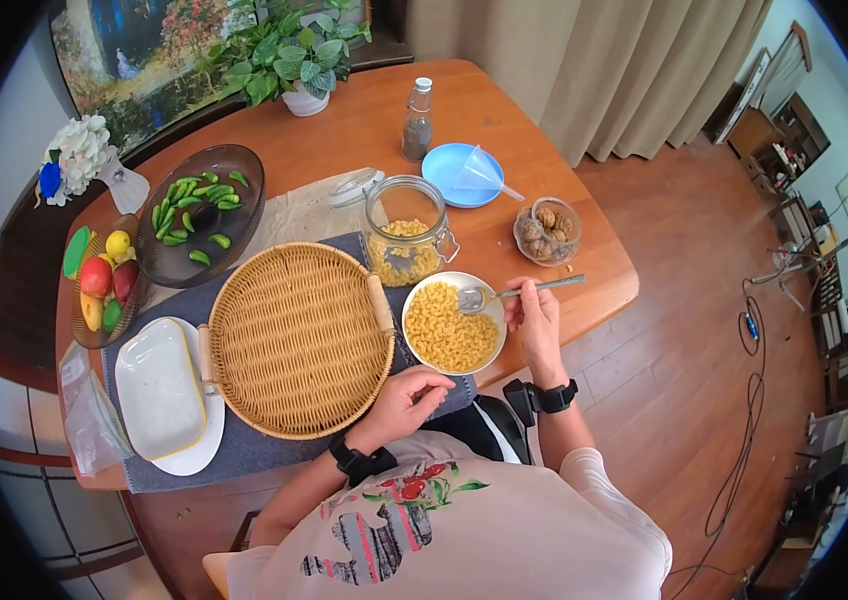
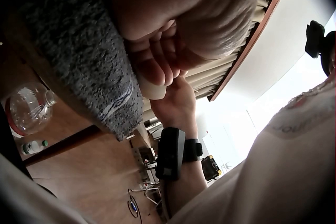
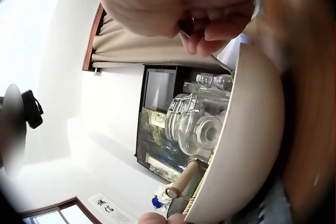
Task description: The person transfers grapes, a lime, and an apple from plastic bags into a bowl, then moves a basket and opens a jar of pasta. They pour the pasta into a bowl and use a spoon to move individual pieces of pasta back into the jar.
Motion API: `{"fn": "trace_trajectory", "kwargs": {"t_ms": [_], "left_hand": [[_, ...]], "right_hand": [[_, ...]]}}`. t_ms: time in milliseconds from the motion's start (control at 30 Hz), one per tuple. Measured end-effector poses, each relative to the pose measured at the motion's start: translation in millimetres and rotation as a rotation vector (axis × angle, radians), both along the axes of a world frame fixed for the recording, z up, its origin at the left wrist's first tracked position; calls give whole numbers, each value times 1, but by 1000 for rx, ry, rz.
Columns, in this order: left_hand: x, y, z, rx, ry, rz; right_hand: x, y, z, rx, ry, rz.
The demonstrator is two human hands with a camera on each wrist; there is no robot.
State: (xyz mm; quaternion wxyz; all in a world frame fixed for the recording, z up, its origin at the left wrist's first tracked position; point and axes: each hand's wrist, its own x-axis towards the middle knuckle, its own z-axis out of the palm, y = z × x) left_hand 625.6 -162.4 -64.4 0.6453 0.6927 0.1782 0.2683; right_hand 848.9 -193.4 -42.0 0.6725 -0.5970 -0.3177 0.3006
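Note:
A white bowl (image 1: 412, 345) of dry elbow macaroni (image 1: 444, 325) sits near the table's front edge. My right hand (image 1: 536, 325) pinches the handle of a metal spoon (image 1: 564, 281) beside the bowl's right rim. The spoon's head lies over the pasta. My left hand (image 1: 409, 405) is at the bowl's lower left, its fingers loosely curled close to the outer wall. In the left wrist view those fingers (image 2: 152, 69) overlap a small part of the pale bowl. Just behind the bowl, a clip-top glass jar (image 1: 406, 230) stands without its lid over it, partly filled with macaroni.
Left of the bowl lies a round wicker tray (image 1: 299, 340). Beyond are a blue plate (image 1: 449, 165) with a funnel (image 1: 482, 172), a glass bottle (image 1: 418, 120) and a container of walnuts (image 1: 547, 232). A white dish (image 1: 159, 385) and a platter (image 1: 239, 165) of green peppers stand leftward.

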Motion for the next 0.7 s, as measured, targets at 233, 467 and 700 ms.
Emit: {"fn": "trace_trajectory", "kwargs": {"t_ms": [233, 467, 700], "left_hand": [[0, 0, -2, 0, -1, 5], [0, 0, -1, -3, 2, 0], [-1, 0, 0, -8, 2, 0]], "right_hand": [[4, -3, -1, 13, 87, -49], [7, -3, -6, 17, 192, -43], [10, -5, -3, 41, 251, -81]]}}
